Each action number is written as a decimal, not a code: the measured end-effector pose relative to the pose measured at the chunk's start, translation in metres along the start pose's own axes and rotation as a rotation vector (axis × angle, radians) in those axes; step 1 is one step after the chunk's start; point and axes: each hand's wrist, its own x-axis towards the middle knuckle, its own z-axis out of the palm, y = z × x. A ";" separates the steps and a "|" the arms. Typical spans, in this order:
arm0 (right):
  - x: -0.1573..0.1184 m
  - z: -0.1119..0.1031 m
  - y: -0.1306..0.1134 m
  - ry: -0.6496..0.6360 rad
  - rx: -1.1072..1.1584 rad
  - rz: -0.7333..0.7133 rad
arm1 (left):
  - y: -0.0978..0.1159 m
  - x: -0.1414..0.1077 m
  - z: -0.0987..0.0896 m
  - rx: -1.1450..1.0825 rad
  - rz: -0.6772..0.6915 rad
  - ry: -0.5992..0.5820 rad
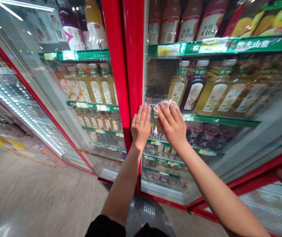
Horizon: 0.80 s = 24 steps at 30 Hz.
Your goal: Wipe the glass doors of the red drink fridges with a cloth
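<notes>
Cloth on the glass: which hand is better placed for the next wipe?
Right, probably: the right hand presses the cloth to the glass; the left hand rests against the red frame, no cloth visible.

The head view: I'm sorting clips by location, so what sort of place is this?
Most likely a shop's chilled drinks section: rows of bottled drinks stand on shelves edged with price tags, behind red-framed glass doors.

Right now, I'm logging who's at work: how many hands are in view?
2: left hand at the red frame's edge; right hand pressing a pale cloth against the glass.
</notes>
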 end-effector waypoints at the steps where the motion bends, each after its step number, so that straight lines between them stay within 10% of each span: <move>1: -0.003 -0.003 0.002 -0.034 0.023 -0.010 | 0.000 0.000 0.000 -0.003 -0.006 0.001; 24: -0.007 -0.025 0.018 0.002 0.021 0.072 | 0.004 0.003 -0.005 0.024 0.027 0.080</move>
